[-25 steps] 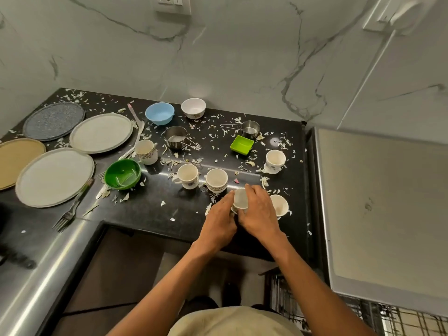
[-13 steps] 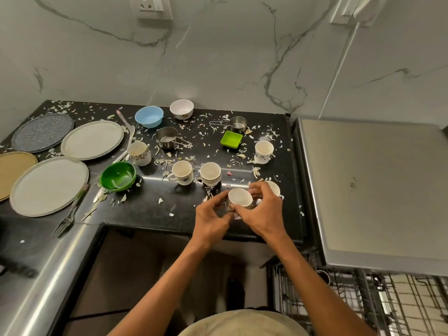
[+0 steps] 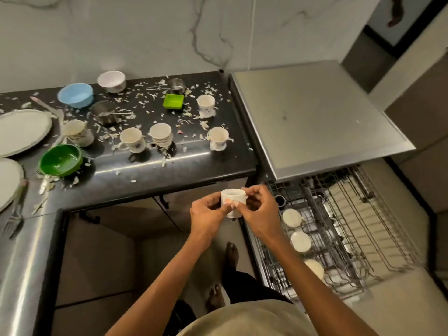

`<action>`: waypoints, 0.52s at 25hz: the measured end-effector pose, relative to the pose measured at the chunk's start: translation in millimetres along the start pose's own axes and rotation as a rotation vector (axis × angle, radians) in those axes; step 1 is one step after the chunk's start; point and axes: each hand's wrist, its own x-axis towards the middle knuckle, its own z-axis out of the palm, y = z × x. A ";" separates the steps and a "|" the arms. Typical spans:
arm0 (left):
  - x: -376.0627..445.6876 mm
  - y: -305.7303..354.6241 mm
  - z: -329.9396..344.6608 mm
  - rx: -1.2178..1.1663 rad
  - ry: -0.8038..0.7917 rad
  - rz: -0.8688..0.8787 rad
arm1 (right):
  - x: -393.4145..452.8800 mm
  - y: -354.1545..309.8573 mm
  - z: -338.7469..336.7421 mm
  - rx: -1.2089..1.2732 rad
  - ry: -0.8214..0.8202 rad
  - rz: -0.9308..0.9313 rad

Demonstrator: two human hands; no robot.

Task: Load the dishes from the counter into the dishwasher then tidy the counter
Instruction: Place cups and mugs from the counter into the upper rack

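Cup (image 3: 233,202), small and white, sits upright in mid-air off the table's front edge, just left of the pulled-out dishwasher rack (image 3: 339,229). Both hands carry it: the left hand (image 3: 208,214) pinches its near wall with thumb and fingertips, and the right hand (image 3: 259,210) curls round its far side, where the handle probably is, though the fingers hide it. So each grip is closed on the cup, neither spread wide.

It looks like thin glazed ceramic: light, rigid, smooth and probably slippery if damp, and quick to chip against wire tines. A one-handed hold by the handle or across the body should do; the rim is the weakest place to pinch.

Three pale round pieces (image 3: 300,241) already lie in a row along the rack's left side, so a free slot near them seems the likely spot, cup turned mouth down.

On the black table (image 3: 218,163), five more cups (image 3: 218,138) stand among scattered white scraps, with a green square dish (image 3: 173,101), two steel pots (image 3: 104,112), blue (image 3: 75,94), white (image 3: 112,80) and green bowls (image 3: 60,160), plates (image 3: 21,130) at the left edge and a fork (image 3: 14,218) near the front left corner.
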 end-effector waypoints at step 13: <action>-70.6 -48.9 117.5 0.047 -0.117 -0.333 | -120.1 73.0 -110.1 -0.178 0.102 0.007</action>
